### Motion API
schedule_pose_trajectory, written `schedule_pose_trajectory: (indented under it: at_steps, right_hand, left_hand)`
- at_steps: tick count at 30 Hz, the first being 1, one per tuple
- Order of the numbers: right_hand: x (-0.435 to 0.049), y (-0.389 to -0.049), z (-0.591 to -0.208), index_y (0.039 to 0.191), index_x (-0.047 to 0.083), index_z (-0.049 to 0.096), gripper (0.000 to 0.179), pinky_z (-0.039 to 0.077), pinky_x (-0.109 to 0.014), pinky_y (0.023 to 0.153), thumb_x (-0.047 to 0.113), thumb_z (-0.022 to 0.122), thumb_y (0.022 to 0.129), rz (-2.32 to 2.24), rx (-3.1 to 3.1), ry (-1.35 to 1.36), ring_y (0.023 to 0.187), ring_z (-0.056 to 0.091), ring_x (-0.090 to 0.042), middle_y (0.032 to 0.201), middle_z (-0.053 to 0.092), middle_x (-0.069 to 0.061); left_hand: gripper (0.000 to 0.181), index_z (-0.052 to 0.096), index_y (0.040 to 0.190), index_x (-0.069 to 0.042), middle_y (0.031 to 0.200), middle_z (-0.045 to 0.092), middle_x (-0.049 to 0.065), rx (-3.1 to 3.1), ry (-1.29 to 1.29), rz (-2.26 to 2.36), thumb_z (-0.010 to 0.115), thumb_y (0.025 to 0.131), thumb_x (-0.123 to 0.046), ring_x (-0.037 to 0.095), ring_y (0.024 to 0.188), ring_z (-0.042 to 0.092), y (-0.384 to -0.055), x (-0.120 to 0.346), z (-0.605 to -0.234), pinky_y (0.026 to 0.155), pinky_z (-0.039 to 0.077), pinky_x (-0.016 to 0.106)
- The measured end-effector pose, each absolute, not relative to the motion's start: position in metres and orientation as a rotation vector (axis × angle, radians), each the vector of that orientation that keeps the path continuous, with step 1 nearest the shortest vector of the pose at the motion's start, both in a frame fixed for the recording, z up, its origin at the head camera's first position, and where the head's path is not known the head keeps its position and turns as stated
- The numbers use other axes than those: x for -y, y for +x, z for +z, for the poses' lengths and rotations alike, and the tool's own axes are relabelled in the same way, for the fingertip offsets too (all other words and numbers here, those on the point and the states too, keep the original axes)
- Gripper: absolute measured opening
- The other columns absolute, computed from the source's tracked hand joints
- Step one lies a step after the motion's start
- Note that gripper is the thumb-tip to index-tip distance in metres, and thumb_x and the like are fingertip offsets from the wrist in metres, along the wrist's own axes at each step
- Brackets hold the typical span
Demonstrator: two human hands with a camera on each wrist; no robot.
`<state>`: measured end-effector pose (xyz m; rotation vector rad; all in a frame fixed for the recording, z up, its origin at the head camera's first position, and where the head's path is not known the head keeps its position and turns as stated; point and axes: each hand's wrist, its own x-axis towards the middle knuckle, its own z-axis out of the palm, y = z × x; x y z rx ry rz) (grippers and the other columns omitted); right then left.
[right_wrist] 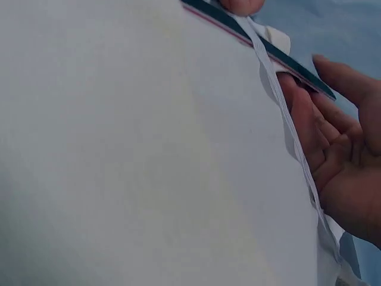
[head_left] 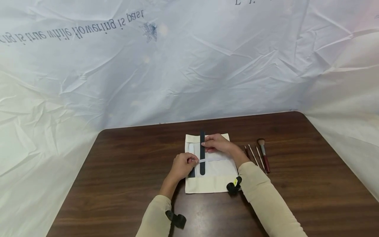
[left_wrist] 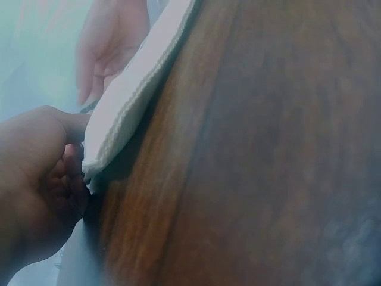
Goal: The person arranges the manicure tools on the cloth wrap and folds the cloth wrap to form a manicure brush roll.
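Observation:
A cream fabric roll-up pouch point(head_left: 207, 186) lies spread on the table, with a white elastic band point(right_wrist: 286, 113) running across its inside. My right hand point(head_left: 218, 143) holds a dark nail file point(head_left: 202, 168) upright near its upper part, thumb on one side and fingers behind. In the right wrist view the file's pinkish edge shows, and the file crosses the elastic. At that crossing, my left hand point(head_left: 184, 165) pinches the band between thumb and finger. Partly hidden beneath the left hand are a second dark strip point(head_left: 191, 173) and a pale strip point(head_left: 191, 148) at the pouch's left side.
Right of the pouch lie a makeup brush point(head_left: 263, 152) with a dark red handle and several thin tools point(head_left: 253, 154), partly behind the right forearm. The brown wooden table point(head_left: 124, 171) meets a hanging white sheet point(head_left: 177, 82) at its back edge.

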<state>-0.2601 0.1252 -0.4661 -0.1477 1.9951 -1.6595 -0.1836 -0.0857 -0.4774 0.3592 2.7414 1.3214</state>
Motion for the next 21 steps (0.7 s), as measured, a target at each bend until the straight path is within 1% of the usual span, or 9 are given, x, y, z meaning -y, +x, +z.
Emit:
schedule_pose_trajectory:
  at_steps: [4,7,10,14,17,21]
  right_hand:
    - [-0.118,-0.259,-0.464,0.129,-0.002,0.061,0.039,0.053,-0.014,0.059,0.024,0.064,0.101,-1.784,-1.968,0.069,0.067,0.065,-0.003,0.079,0.068,0.004]
    - [-0.112,-0.259,-0.466,0.126,-0.003,0.064,0.041,0.051,-0.014,0.054,0.03,0.063,0.101,-1.86,-2.004,0.19,0.06,0.063,-0.002,0.073,0.067,0.005]
    - [-0.106,-0.26,-0.468,0.12,-0.004,0.066,0.039,0.047,-0.014,0.05,0.03,0.062,0.101,-1.912,-2.057,0.265,0.054,0.061,0.0,0.066,0.065,0.007]
    - [-0.101,-0.26,-0.469,0.118,-0.005,0.067,0.035,0.043,-0.015,0.046,0.025,0.063,0.102,-1.951,-2.088,0.31,0.05,0.058,0.001,0.062,0.063,0.008]
    - [-0.101,-0.261,-0.468,0.121,-0.005,0.067,0.033,0.04,-0.016,0.045,0.022,0.063,0.101,-1.947,-2.099,0.314,0.048,0.056,0.0,0.061,0.062,0.008]
    - [-0.105,-0.261,-0.466,0.121,-0.005,0.068,0.034,0.038,-0.016,0.046,0.021,0.065,0.1,-1.845,-2.122,0.227,0.049,0.057,0.001,0.06,0.064,0.009]
  left_hand:
    - [0.008,0.078,0.09,-0.007,0.061,0.044,-0.005,-2.736,0.365,1.33,0.071,0.093,-0.009,0.009,0.055,0.041,-0.183,0.085,-0.477,0.052,0.033,0.02]
    - [0.008,0.078,0.09,-0.007,0.062,0.045,-0.004,-2.74,0.375,1.332,0.071,0.093,-0.009,0.009,0.056,0.042,-0.183,0.085,-0.478,0.053,0.033,0.02]
    - [0.008,0.078,0.089,-0.008,0.062,0.045,-0.004,-2.743,0.377,1.334,0.072,0.093,-0.009,0.009,0.056,0.042,-0.182,0.086,-0.48,0.053,0.034,0.02]
    - [0.008,0.078,0.089,-0.008,0.062,0.045,-0.005,-2.737,0.374,1.336,0.071,0.093,-0.009,0.008,0.056,0.042,-0.182,0.086,-0.482,0.053,0.034,0.02]
    - [0.008,0.078,0.089,-0.008,0.062,0.044,-0.005,-2.734,0.373,1.335,0.071,0.093,-0.009,0.008,0.056,0.042,-0.183,0.086,-0.482,0.053,0.033,0.02]
    - [0.008,0.078,0.09,-0.008,0.062,0.044,-0.005,-2.735,0.375,1.345,0.071,0.093,-0.009,0.008,0.056,0.042,-0.184,0.086,-0.482,0.053,0.033,0.02]
